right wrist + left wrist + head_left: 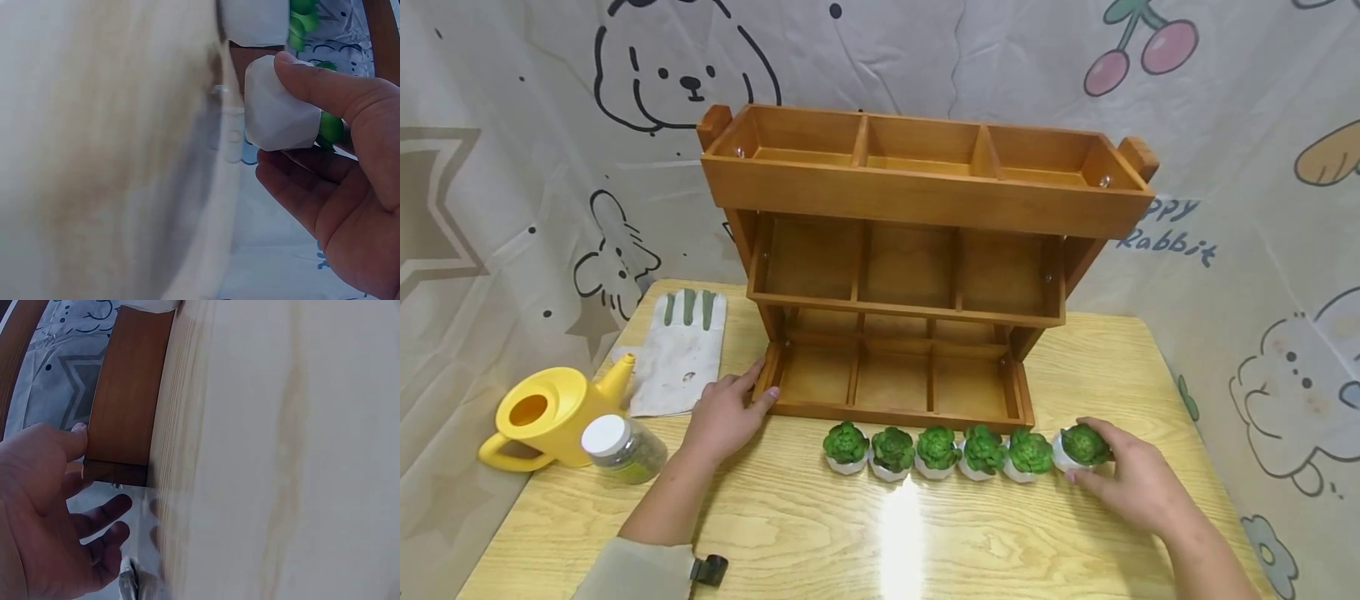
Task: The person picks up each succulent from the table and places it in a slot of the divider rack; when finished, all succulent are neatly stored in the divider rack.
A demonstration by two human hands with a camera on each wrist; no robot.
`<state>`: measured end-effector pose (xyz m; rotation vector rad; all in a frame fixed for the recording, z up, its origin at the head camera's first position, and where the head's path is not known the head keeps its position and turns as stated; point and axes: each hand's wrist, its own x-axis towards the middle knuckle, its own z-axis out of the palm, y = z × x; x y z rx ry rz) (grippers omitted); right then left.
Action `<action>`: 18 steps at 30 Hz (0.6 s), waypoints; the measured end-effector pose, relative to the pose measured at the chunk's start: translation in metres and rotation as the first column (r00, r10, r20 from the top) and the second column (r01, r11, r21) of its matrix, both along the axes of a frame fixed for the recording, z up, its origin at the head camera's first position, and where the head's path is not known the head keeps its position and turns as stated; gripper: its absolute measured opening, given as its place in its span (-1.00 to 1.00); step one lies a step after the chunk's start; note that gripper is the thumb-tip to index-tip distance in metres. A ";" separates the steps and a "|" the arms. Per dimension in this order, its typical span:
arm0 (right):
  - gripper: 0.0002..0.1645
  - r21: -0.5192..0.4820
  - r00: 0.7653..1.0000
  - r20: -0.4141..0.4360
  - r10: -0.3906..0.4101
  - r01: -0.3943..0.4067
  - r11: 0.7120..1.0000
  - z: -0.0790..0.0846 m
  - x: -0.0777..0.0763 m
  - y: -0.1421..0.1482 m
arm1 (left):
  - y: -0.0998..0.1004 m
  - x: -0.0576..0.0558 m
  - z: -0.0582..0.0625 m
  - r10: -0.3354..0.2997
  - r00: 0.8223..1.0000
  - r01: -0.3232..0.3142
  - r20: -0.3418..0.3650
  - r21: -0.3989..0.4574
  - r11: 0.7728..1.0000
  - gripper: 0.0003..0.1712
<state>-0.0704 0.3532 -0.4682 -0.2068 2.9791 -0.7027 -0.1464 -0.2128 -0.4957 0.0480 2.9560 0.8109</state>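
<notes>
A three-tier wooden shelf [928,196], each tier split into three compartments, stands at the table's back. My left hand [727,414] grips the left front corner of its bottom tier, thumb at the front and forefinger along the side; the left wrist view shows this hand [53,512] at the wooden end [128,387]. Several small artificial succulents in white pots [936,450] stand in a row before the shelf. At the row's right end, my right hand [1138,483] pinches a potted succulent [1082,446] between thumb and fingers. Its faceted white pot [278,109] tilts in the right wrist view.
At the left are a yellow watering can [553,417], a clear jar with a white lid [625,450] and a white glove with green stripes [681,350]. Patterned cloth [880,58] hangs behind and at both sides of the wooden table [790,533].
</notes>
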 end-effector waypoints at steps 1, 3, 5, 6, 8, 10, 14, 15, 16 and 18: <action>0.01 0.000 1.000 -0.009 0.000 0.000 1.000 0.002 -0.001 0.000 | 0.000 0.000 0.000 -0.001 1.000 0.001 0.003 0.012 1.000 -0.17; -0.01 0.001 0.999 -0.034 0.003 -0.003 1.000 0.007 -0.002 0.000 | 0.000 -0.001 -0.001 -0.004 1.000 0.003 0.016 0.040 0.999 -0.16; -0.03 0.004 0.997 -0.071 0.011 -0.010 1.000 0.012 -0.004 -0.001 | 0.000 -0.002 -0.001 -0.005 1.000 0.003 0.026 0.067 0.998 -0.16; -0.04 0.004 0.996 -0.089 0.015 -0.014 1.000 0.015 -0.005 -0.001 | 0.000 -0.002 -0.001 -0.005 1.000 0.003 0.029 0.075 0.997 -0.16; -0.05 0.006 0.992 -0.125 0.030 -0.029 1.000 0.019 -0.007 -0.002 | 0.001 -0.002 0.000 -0.002 0.999 -0.001 0.035 0.088 0.996 -0.16; -0.06 0.010 0.986 -0.160 0.047 -0.046 0.999 0.024 -0.009 -0.003 | 0.001 -0.002 0.000 0.000 0.999 -0.004 0.035 0.095 0.995 -0.15; -0.05 0.026 0.975 -0.209 0.077 -0.074 0.997 0.031 -0.013 -0.005 | 0.002 -0.001 0.002 0.004 0.999 -0.008 0.032 0.107 0.994 -0.16; -0.05 0.030 0.973 -0.218 0.081 -0.076 0.997 0.033 -0.014 -0.005 | 0.003 -0.001 0.002 0.004 0.999 -0.008 0.032 0.108 0.994 -0.16; -0.05 0.030 0.971 -0.224 0.084 -0.079 0.996 0.035 -0.015 -0.006 | 0.003 -0.001 0.002 0.003 1.000 -0.006 0.031 0.108 0.994 -0.15; -0.04 0.031 0.968 -0.232 0.091 -0.086 0.996 0.039 -0.017 -0.008 | 0.003 -0.001 0.002 0.005 0.999 -0.009 0.033 0.110 0.994 -0.16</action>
